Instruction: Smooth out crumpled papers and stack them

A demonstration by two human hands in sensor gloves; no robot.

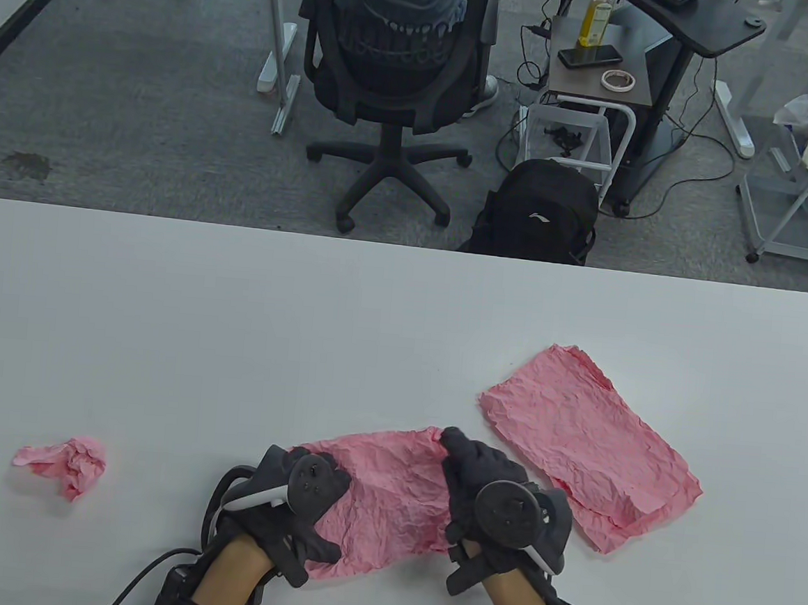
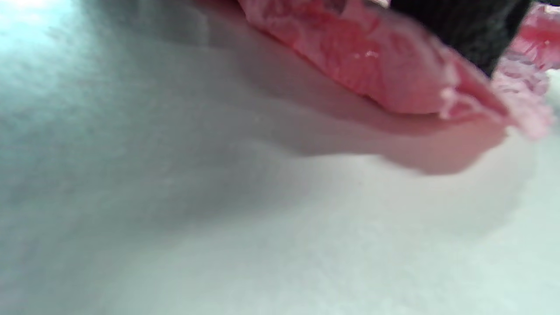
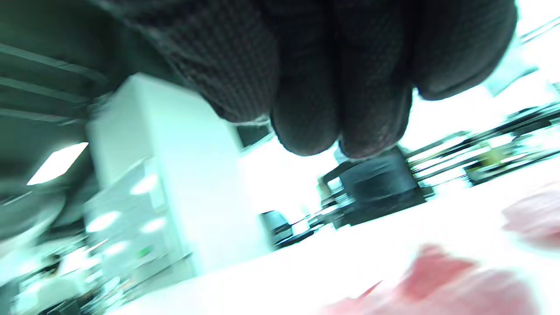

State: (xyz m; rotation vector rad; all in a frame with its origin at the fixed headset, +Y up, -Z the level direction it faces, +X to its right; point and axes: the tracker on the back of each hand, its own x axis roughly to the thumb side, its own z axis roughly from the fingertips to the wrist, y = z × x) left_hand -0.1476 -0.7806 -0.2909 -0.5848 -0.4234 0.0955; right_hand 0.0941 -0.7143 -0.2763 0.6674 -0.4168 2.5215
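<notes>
Near the front edge of the white tabletop (image 1: 235, 317), both gloved hands worked a half-opened sheet of thin pink crumpled paper (image 1: 389, 490). The left hand (image 1: 297, 510) lay on the sheet's left end; whether its fingers pinched the paper or only pressed it could not be told from the blurred wrist view. The right hand (image 1: 494, 491) sat at the sheet's right side with its fingertips (image 1: 452, 440) at the far corner, and its grip was equally unclear. A flattened pink wrinkled sheet (image 1: 588, 446) lay just beside, toward the right edge, and a small pink paper ball (image 1: 63, 464) waited well apart toward the left edge.

The paper looked like soft tissue, so pulling the ends apart too hard would probably tear it along a crease. Sliding the right hand outward could also catch the flattened sheet's near corner and rumple it, or push it askew before stacking.
</notes>
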